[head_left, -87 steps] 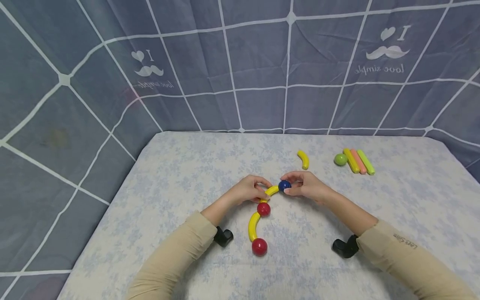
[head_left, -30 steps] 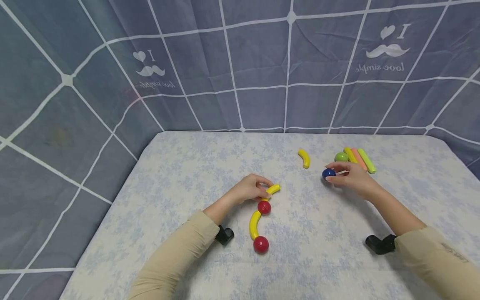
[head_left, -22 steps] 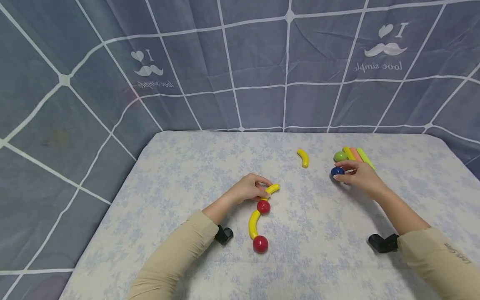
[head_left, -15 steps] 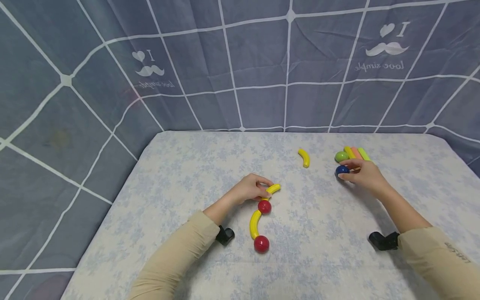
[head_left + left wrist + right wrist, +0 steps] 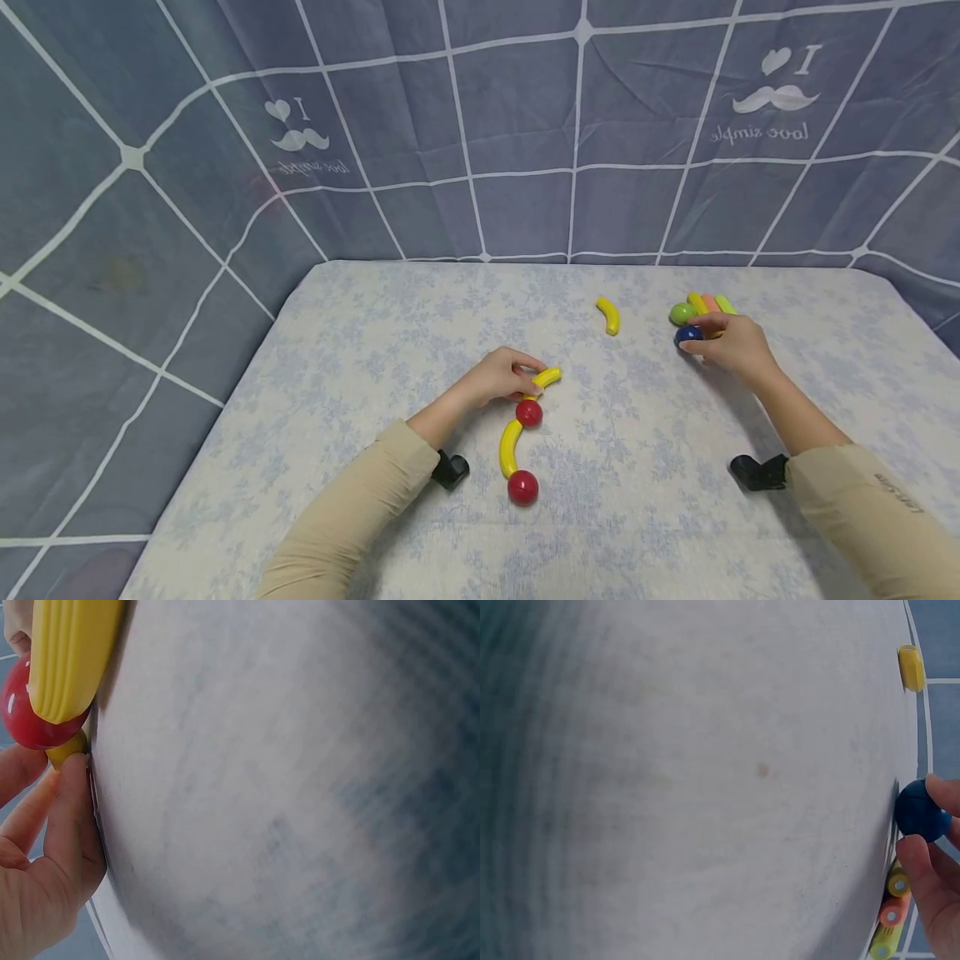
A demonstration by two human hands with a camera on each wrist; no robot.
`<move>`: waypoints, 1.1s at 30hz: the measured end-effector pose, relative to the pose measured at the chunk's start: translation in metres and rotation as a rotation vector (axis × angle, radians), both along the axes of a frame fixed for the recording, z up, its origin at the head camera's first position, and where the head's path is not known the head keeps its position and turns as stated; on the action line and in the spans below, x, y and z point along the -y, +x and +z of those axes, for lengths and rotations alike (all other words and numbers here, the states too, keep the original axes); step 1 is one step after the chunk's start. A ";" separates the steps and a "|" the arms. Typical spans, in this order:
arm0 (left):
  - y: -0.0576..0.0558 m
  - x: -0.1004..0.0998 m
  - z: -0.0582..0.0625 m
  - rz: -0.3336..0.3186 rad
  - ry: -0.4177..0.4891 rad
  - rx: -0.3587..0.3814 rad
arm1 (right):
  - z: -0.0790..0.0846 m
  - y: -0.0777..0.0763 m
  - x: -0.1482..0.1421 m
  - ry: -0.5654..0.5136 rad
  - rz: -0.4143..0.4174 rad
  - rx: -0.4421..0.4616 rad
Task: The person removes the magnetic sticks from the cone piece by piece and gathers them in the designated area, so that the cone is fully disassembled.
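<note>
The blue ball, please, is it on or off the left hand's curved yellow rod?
Off: the right hand pinches the blue ball, apart from that yellow rod.

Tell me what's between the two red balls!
A curved yellow piece lies between the near red ball and the far red ball. You can see it in the head view.

Head view: diffuse, even light, mostly crisp; soft shadow on the bench [image 5: 615, 500] beside the right forearm [image 5: 797, 408]. Left wrist view: small glints on red ball [image 5: 28, 720]. Both wrist views: bench blurred, visibly bowed, darkening toward one side.
</note>
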State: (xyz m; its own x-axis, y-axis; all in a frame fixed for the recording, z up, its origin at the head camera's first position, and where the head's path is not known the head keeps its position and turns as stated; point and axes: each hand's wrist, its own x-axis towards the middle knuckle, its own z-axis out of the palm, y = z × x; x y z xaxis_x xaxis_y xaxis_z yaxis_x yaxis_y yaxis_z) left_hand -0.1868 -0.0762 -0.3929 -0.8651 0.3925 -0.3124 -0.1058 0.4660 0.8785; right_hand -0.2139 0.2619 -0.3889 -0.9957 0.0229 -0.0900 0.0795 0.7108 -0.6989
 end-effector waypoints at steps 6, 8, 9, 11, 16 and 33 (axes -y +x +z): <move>0.000 0.000 0.001 -0.006 -0.007 -0.011 | 0.000 0.000 0.000 -0.001 -0.013 -0.001; 0.000 -0.001 0.000 -0.005 -0.002 -0.011 | 0.000 0.000 0.000 0.001 -0.015 -0.004; 0.000 -0.001 0.000 -0.006 0.000 -0.011 | 0.000 0.000 0.000 0.001 -0.014 -0.006; 0.000 0.000 0.000 -0.006 0.006 -0.008 | 0.000 0.001 -0.001 0.001 -0.013 -0.008; 0.000 0.000 0.000 -0.006 0.013 -0.002 | 0.002 0.001 -0.002 0.005 -0.010 -0.009; -0.001 -0.001 0.001 0.016 -0.007 0.006 | 0.006 -0.001 -0.005 -0.003 0.005 0.003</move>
